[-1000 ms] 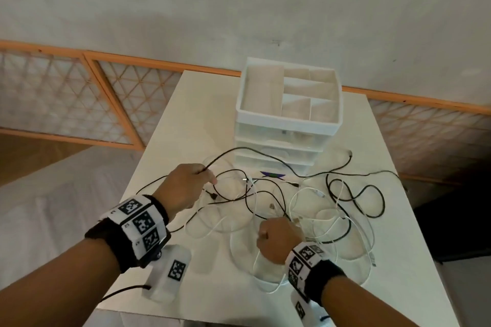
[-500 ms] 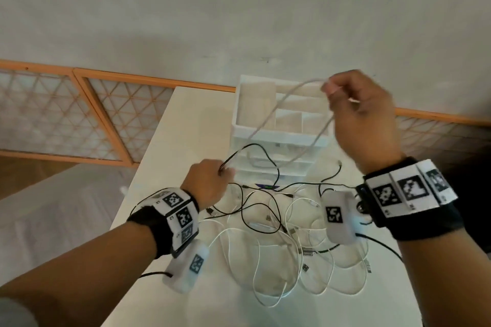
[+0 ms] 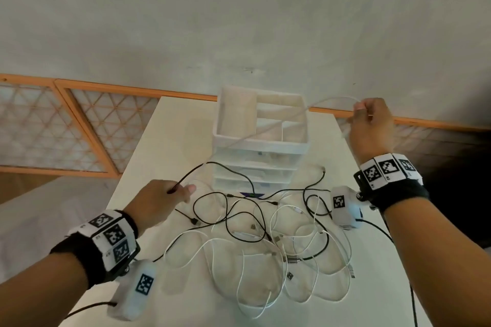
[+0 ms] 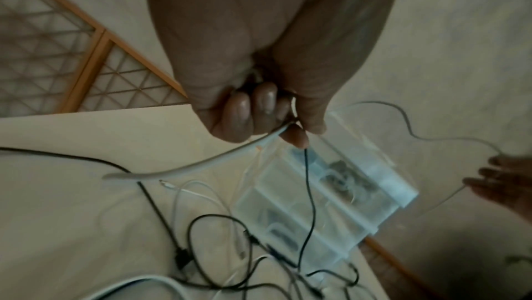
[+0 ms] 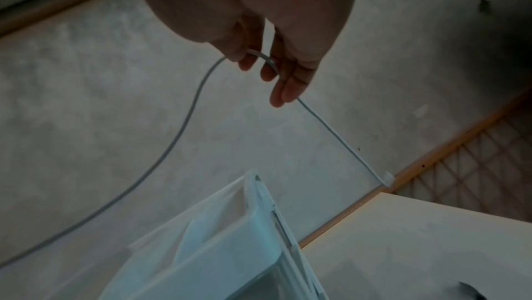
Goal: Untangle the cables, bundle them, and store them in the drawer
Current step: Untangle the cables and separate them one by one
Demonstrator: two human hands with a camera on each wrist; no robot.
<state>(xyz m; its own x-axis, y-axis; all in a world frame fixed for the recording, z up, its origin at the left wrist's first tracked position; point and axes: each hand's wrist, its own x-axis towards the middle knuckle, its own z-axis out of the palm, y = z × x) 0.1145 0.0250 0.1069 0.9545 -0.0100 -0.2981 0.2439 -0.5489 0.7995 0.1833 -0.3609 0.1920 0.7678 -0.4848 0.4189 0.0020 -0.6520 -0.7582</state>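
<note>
A tangle of black and white cables [image 3: 265,233] lies on the white table [image 3: 172,127] in front of a white drawer unit [image 3: 261,141]. My left hand [image 3: 164,196] hovers low at the tangle's left edge. Its curled fingers [image 4: 259,109] grip a white cable [image 4: 201,163] and a thin black cable [image 4: 309,191]. My right hand [image 3: 372,125] is raised to the right of the unit and pinches the same white cable [image 3: 276,125], which stretches across the unit's top tray. In the right wrist view the fingers [image 5: 264,63] hold it near its plug end [image 5: 387,179].
The drawer unit has an open divided tray on top and shut translucent drawers [image 3: 252,167] below, some with cables inside. A wood-framed lattice railing [image 3: 79,127] runs behind the table. The table's left and right edges lie close to the tangle.
My right hand rose from the tangle with a white cable, then moved right, drawing it taut across the drawer unit. My left hand kept its grip and barely moved.
</note>
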